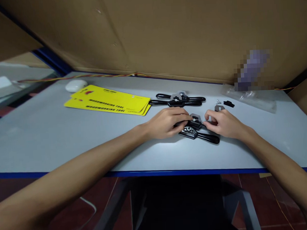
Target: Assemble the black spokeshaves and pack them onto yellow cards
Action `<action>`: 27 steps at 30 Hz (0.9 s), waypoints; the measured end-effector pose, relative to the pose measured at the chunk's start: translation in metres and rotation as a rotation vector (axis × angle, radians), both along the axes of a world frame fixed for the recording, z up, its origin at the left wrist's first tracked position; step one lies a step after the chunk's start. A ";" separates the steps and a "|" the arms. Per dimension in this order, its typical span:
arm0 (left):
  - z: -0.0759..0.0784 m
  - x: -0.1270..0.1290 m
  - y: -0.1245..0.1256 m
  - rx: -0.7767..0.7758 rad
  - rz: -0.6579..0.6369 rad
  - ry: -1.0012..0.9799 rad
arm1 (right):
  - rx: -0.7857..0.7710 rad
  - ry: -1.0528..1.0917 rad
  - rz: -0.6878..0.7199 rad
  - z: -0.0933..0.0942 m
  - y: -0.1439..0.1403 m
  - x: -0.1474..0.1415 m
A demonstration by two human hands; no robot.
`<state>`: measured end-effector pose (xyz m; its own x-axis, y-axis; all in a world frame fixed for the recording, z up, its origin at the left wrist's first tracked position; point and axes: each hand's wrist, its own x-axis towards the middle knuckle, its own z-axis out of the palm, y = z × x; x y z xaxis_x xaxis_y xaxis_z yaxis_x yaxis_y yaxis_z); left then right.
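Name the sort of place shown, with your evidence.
Probably a workshop or assembly bench: several black-handled tools, a small loose black part and yellow cards reading "WOODWORKING TOOL" are on the table.

A single camera on the person's head looks forward and down over the table (pixel 55 139), which spans the middle of the frame. It sits near, with the left hand (pixel 169 122) just right of centre and the right hand (pixel 226 123) farther right. A tan panel (pixel 165 33) faces it across the top; tiled floor (pixel 102 193) shows at the bottom
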<state>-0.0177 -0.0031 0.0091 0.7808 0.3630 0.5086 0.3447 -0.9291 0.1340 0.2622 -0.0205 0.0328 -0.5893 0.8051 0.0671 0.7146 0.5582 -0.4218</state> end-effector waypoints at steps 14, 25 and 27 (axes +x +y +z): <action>-0.002 0.002 0.000 -0.087 0.027 0.080 | -0.003 -0.110 -0.239 0.001 -0.013 -0.027; 0.003 0.002 -0.003 -0.118 0.105 0.102 | 0.045 -0.302 -0.143 0.006 -0.016 -0.025; 0.003 0.002 -0.004 -0.159 0.139 0.093 | 0.050 -0.316 -0.158 0.008 -0.015 -0.025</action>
